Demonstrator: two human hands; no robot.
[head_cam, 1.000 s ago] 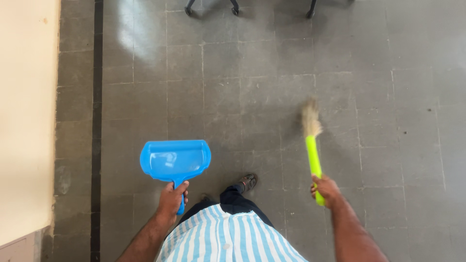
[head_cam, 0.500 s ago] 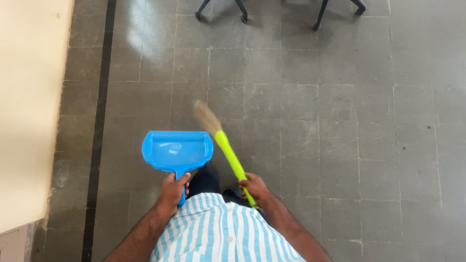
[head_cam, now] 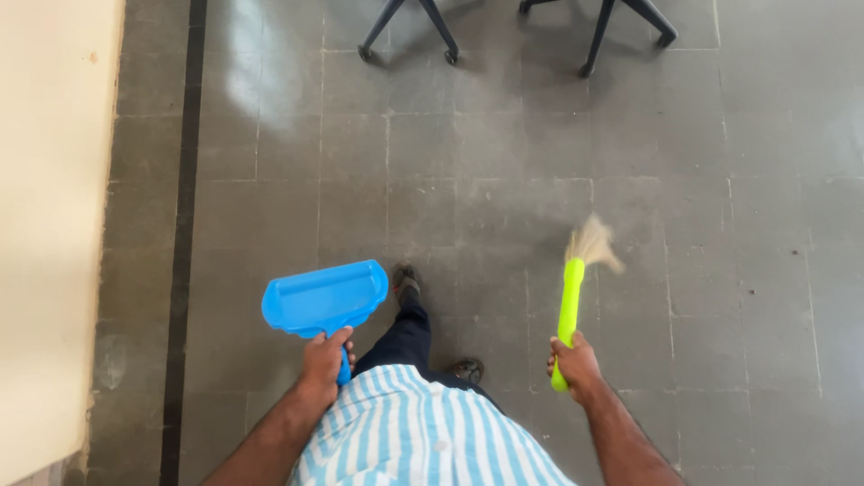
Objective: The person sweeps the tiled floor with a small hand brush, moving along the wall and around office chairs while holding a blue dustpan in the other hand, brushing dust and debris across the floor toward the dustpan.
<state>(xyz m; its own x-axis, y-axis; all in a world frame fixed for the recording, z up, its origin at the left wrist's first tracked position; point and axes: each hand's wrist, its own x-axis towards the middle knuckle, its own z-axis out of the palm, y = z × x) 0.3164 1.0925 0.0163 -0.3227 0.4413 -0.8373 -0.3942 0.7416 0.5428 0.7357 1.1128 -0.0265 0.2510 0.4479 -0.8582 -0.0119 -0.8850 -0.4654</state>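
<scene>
Nearest the camera: striped blue-and-white shirt [head_cam: 423, 432] at 6 o'clock, both forearms coming out either side of it.

Left hand [head_cam: 326, 358] at 7 o'clock, forearm angled up and inward, wrist about straight. Fingers wrapped closed around the short handle of a blue dustpan [head_cam: 324, 297]; thumb lies along the top of the handle. Pan is held off the floor, roughly level, open mouth pointing to 12, slightly tilted up on its right side.

Right hand [head_cam: 576, 364] at 5 o'clock, forearm running up from the lower right. Fingers closed in a fist on the lower end of a lime-green brush handle [head_cam: 569, 310]. Handle points near 12, leaning a touch right. Pale bristles [head_cam: 592, 243] fan out at the top, blurred, so exact shape can't be told. Whether bristles touch the floor can't be told either.

Dustpan and brush are well apart, the person's legs between them: dark trousers [head_cam: 405, 337], one shoe [head_cam: 405, 277] forward just beside the pan's right edge, the other shoe [head_cam: 468, 369] further back.

Grey tiled floor [head_cam: 504, 162] all round. Cream wall [head_cam: 49, 225] along 9 o'clock, dark strip in the floor beside it.

Far, at 12 o'clock: black chair legs with casters [head_cam: 513, 31].
</scene>
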